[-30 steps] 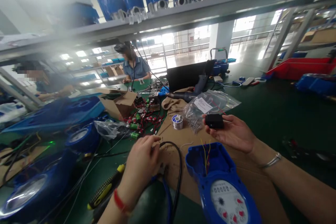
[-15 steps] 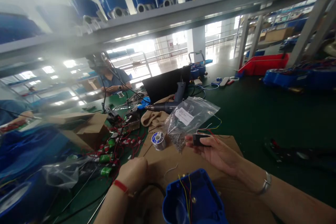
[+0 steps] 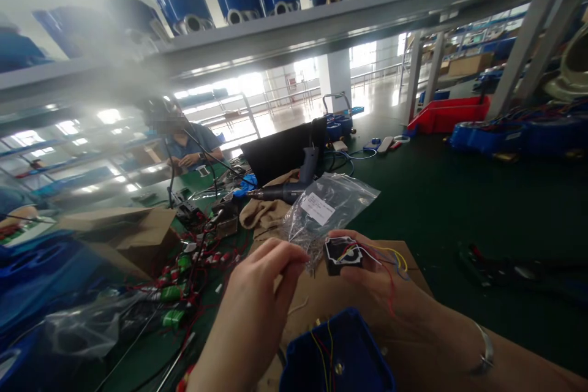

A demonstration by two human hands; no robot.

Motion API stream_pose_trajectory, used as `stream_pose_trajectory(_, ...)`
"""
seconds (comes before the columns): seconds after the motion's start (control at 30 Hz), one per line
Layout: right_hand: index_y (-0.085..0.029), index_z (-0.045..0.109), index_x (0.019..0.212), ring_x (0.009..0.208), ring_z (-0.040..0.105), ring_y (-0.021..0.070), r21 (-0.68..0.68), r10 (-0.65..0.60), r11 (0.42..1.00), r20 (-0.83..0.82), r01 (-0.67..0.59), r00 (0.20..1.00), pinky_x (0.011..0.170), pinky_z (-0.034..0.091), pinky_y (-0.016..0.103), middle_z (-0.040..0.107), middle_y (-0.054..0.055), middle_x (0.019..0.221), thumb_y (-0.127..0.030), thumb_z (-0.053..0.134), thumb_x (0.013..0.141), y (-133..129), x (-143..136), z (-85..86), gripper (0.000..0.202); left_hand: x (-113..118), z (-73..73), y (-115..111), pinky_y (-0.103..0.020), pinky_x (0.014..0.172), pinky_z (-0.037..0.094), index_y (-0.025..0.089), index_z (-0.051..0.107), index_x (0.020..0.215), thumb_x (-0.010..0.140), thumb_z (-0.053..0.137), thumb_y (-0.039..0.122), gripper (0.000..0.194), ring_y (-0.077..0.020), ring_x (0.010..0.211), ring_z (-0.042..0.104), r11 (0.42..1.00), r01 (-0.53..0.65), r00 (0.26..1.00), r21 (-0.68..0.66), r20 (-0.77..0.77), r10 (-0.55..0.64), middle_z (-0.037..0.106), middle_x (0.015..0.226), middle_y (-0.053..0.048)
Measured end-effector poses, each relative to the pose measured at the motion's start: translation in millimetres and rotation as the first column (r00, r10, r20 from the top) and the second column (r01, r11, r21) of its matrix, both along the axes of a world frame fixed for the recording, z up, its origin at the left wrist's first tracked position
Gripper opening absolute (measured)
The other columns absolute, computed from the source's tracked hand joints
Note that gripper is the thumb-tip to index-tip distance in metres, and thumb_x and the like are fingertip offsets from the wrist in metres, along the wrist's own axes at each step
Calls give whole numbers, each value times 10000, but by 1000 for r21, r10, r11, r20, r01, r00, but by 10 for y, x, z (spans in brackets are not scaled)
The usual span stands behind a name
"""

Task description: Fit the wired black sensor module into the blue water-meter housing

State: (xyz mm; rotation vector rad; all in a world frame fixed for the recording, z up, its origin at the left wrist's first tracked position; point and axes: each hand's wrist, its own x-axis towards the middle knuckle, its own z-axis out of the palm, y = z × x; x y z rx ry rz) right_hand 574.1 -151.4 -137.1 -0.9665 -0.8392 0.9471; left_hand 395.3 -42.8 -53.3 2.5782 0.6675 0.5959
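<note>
Compared with a moment ago, the left hand (image 3: 257,312) has risen off the cardboard and come up beside the right hand (image 3: 381,294), and the small black module (image 3: 342,254) is now turned so its open face and coloured wires (image 3: 390,257) show, which suggests the two hands are about to work on it together. The right hand is clamped on the module, held above the blue housing (image 3: 337,352) and just in front of the plastic bag (image 3: 328,208). The left hand hangs with fingers curled loosely, thumb and forefinger nearly meeting close to the module, holding nothing that I can make out.
</note>
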Motion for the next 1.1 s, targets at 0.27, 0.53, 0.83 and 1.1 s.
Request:
stream_pose_trajectory(0.27,-296,545,1218,1030,586,200,8,3,1000,152,-5,988,918,435,325,645,-7,1104,-373,780,796,-62,-24,16,489,135,-241,-102,-192,617,423,229,579,792,910,587,227,118,-90,673,594,998,60,993,-30,103,-57,636,753,70)
stream_pose_trajectory(0.53,-271,566,1210,1022,591,220,4,-1,1000,133,0,991,919,436,356,647,19,1104,-370,802,770,-40,-40,-35,509,146,-278,-66,-167,629,444,244,649,857,892,621,158,97,-72,687,633,989,143,965,40,218,-148,684,792,82)
stream_pose_trajectory(0.83,-240,578,1169,1045,577,211,-60,-74,995,34,76,997,947,433,338,656,22,1077,-381,816,723,-50,-70,16,525,199,-313,-113,-153,632,426,245,635,810,864,647,132,126,-50,662,591,991,113,963,-64,251,-94,646,747,106)
stream_pose_trajectory(1.1,-241,607,1154,1002,594,208,-60,-81,995,43,83,996,916,448,343,674,25,1057,-360,824,712,-31,-73,-7,507,195,-341,-76,-156,649,409,236,622,833,880,627,112,134,-47,694,588,990,141,964,-7,227,-135,633,781,96)
